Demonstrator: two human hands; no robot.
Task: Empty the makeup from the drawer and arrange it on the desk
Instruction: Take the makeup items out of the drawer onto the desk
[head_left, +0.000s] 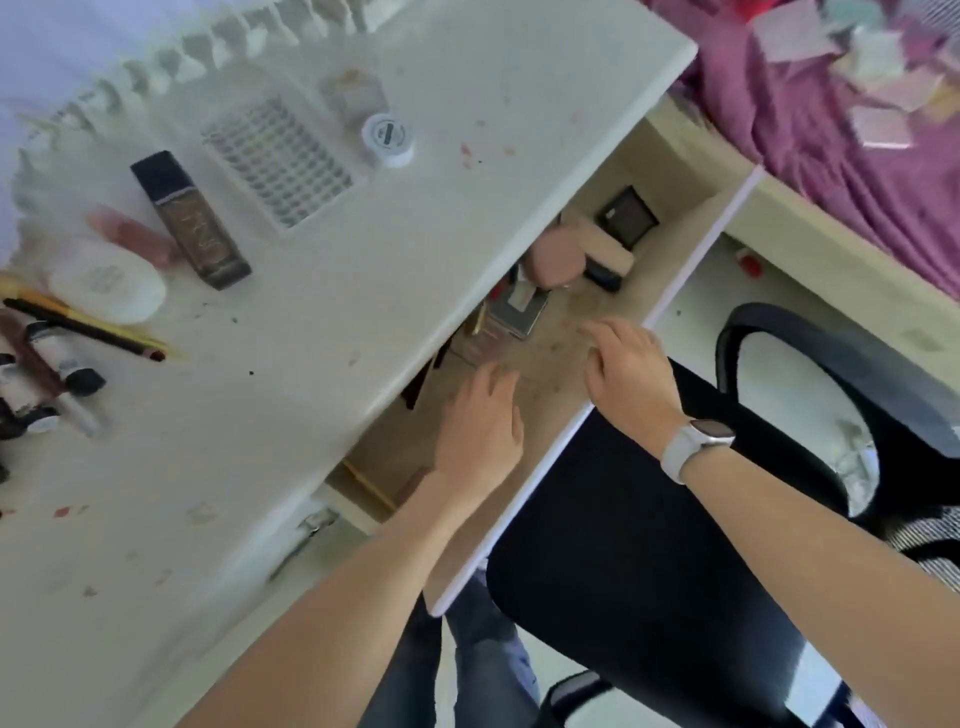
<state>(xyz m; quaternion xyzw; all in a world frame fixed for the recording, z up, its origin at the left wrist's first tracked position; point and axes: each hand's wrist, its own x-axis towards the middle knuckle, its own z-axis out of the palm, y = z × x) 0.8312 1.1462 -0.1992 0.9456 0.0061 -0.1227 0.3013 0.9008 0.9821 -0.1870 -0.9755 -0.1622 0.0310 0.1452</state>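
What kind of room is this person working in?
Most likely a bedroom with a dressing desk. A white desk carries makeup such as a dark foundation bottle, its open drawer holds more cosmetics, and a bed with purple bedding stands right beside it, with a black office chair pulled up.

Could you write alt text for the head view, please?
Both hands, left and right, reach open into a pulled-out drawer still holding makeup, including a black compact. More makeup lies on the white desk; a black chair stands below.
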